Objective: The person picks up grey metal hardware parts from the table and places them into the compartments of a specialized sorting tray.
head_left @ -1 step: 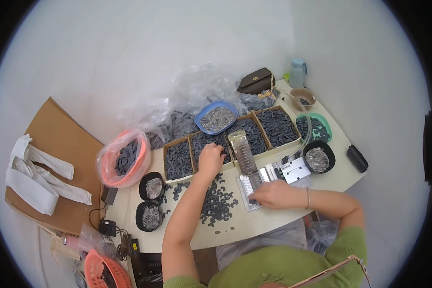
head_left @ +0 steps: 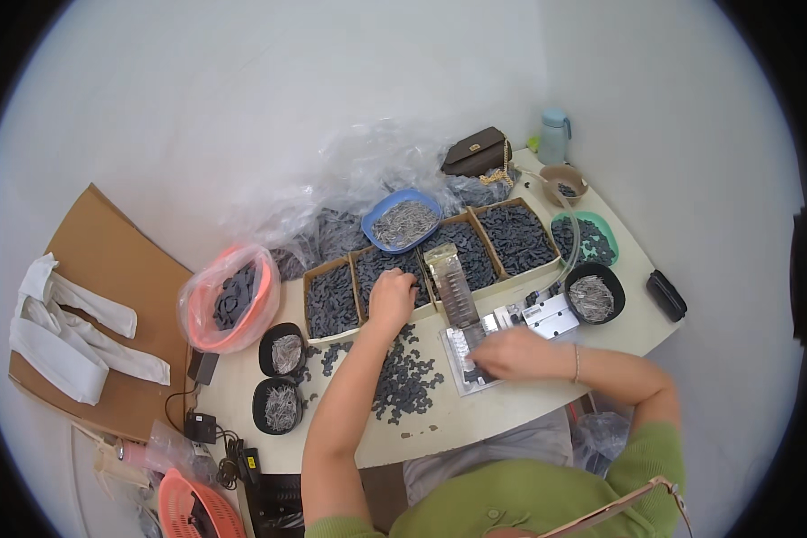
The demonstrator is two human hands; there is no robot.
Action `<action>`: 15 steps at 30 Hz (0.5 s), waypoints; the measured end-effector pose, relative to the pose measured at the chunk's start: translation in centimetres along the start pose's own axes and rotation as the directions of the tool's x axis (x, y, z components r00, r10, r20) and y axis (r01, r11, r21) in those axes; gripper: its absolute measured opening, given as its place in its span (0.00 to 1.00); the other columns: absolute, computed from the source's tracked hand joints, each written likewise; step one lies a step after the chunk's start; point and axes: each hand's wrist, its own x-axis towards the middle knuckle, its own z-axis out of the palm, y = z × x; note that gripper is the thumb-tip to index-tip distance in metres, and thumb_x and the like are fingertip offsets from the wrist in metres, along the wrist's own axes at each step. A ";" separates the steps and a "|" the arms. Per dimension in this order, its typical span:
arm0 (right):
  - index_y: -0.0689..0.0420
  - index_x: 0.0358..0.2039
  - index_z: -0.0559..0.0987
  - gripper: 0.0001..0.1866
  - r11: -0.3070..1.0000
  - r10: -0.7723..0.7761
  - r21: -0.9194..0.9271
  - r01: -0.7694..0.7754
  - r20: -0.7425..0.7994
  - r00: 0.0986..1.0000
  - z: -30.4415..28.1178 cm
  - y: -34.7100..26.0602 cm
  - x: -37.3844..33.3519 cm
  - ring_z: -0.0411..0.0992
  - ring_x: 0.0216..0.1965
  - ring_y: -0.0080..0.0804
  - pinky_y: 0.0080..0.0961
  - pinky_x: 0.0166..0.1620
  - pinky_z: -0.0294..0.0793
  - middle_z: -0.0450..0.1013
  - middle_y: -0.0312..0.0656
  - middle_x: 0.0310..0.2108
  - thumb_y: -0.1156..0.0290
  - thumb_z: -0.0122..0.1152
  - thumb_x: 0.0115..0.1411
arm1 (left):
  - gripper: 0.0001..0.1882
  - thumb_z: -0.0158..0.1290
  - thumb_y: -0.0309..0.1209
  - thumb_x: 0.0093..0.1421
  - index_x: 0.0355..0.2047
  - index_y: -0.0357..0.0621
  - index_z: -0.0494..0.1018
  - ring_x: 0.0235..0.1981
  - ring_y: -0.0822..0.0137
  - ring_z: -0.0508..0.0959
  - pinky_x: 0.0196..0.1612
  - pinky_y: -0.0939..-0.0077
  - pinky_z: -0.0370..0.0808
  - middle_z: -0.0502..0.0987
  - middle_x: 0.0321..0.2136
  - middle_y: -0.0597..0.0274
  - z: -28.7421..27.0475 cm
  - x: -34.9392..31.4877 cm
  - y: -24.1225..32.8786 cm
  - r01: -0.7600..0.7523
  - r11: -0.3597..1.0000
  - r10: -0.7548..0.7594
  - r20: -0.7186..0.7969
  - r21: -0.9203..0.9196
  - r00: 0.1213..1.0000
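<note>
My left hand (head_left: 392, 300) reaches over the front edge of a cardboard box (head_left: 364, 316) filled with small dark grey plastic pieces (head_left: 381, 266). Its fingers are bent in at the pieces, and whatever they hold is hidden. My right hand (head_left: 518, 355) is over a flat metal fixture (head_left: 458, 348) near the table's front edge. Its fingers are drawn together at the fixture, covering part of it; what is between them is too small to make out. A clear slotted strip (head_left: 454, 289) stretches from the boxes to the fixture. Loose dark pieces (head_left: 403, 381) lie between my forearms.
Small black bowls (head_left: 282, 405) of metal pins stand left; another black bowl (head_left: 595, 294) is right, near a green dish (head_left: 592, 240). A blue tray (head_left: 403, 221) of pins rests on the boxes. A lined pink basket (head_left: 233, 300) and a black case (head_left: 666, 296) flank the table.
My right hand has moved slightly away from the table's front edge, along the metal fixture. My left hand stays at the box of dark pieces.
</note>
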 end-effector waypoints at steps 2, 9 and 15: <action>0.56 0.34 0.78 0.10 0.995 0.043 -0.084 -0.051 -0.083 0.996 -0.9 3.3 1.5 0.72 0.30 0.44 0.38 0.36 0.72 0.74 0.42 0.28 0.74 0.57 0.48 | 0.05 0.59 0.24 0.47 0.27 0.40 0.80 0.35 0.52 0.75 0.40 0.60 0.73 0.76 0.28 0.54 0.0 -0.1 -0.9 -0.018 0.999 0.020 -0.046 0.045 0.999; 0.54 0.29 0.80 0.07 0.849 0.124 -0.457 -0.265 -0.315 0.941 -2.2 11.0 6.6 0.67 0.41 0.35 0.32 0.44 0.64 0.73 0.35 0.30 0.73 0.61 0.47 | 0.04 0.56 0.24 0.52 0.29 0.40 0.76 0.33 0.51 0.75 0.37 0.61 0.72 0.75 0.28 0.53 -1.9 -2.1 2.5 -0.043 0.971 -0.004 -0.192 -0.237 0.981; 0.54 0.27 0.79 0.04 0.855 0.183 -0.424 -0.299 -0.293 0.938 -1.1 12.4 8.1 0.69 0.38 0.35 0.34 0.43 0.65 0.74 0.37 0.27 0.70 0.62 0.49 | 0.05 0.59 0.23 0.49 0.29 0.40 0.76 0.28 0.56 0.75 0.32 0.67 0.74 0.75 0.26 0.58 -0.8 -8.8 8.3 -0.233 0.929 0.207 -0.119 -0.287 0.971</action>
